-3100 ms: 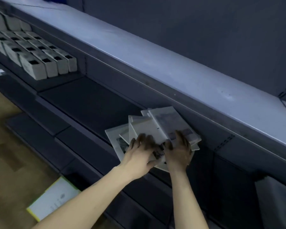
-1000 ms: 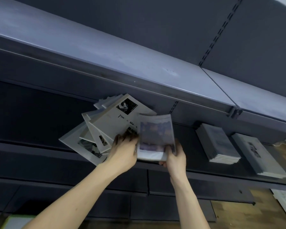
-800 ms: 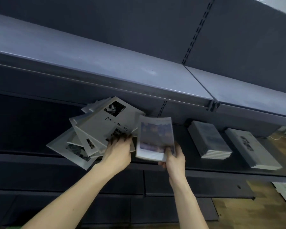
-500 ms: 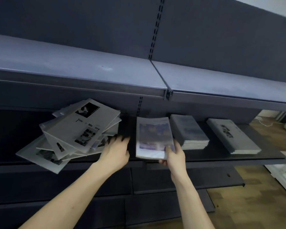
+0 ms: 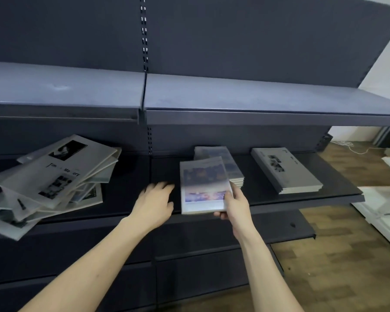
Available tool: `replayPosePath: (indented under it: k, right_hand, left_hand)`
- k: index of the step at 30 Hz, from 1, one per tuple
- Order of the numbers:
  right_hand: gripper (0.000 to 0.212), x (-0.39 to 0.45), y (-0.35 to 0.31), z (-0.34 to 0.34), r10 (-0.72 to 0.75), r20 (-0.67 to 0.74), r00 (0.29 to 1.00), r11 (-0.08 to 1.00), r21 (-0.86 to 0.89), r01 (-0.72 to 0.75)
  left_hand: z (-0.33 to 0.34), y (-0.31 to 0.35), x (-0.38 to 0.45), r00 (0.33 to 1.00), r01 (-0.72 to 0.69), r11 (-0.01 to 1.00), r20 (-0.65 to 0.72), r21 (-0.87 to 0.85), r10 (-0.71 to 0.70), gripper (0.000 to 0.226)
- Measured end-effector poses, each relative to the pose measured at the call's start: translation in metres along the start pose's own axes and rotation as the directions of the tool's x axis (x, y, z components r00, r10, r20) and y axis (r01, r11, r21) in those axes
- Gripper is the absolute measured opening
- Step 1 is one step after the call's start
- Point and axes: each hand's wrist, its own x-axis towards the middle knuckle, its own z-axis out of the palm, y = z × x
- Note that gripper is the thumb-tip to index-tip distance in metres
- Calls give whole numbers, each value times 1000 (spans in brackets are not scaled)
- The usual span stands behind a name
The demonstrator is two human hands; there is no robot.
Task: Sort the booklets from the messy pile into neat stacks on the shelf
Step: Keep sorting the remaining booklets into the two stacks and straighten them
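A messy pile of grey booklets (image 5: 52,179) lies fanned out at the left of the dark shelf (image 5: 302,194). My right hand (image 5: 235,203) grips a booklet with a purple-blue cover (image 5: 203,183) by its lower right corner, holding it above the shelf's front edge. Just behind it sits a neat stack of like-coloured booklets (image 5: 225,161). Farther right lies a neat stack of grey booklets (image 5: 284,170). My left hand (image 5: 154,203) hovers over the shelf beside the held booklet, fingers relaxed and holding nothing.
An upper shelf (image 5: 189,95) overhangs the working shelf. Lower dark shelves (image 5: 212,255) jut out below. Wooden floor (image 5: 338,255) shows at the right, with white furniture (image 5: 385,206) at the far right edge.
My right hand has carried the purple-blue booklet rightward, away from the pile and toward the matching stack. My left hand has left the pile and now hovers free.
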Motion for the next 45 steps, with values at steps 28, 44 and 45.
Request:
replayPosePath:
  k: [28,44,45]
  right_hand:
    - [21,132,-9,-54,-20,-54,998,985,-174,10]
    - [98,172,8,-77,-90,217,972,504,-832,232]
    - [98,174,8,-77,-82,231,970,527,-815,239]
  left_hand:
    - [38,60,116,981,78,992,183,-97,-59,58]
    - [37,98,139,959,244,969,158,-37,-235,59]
    - [37,100,139,958,248,968,158,-28,-241,59]
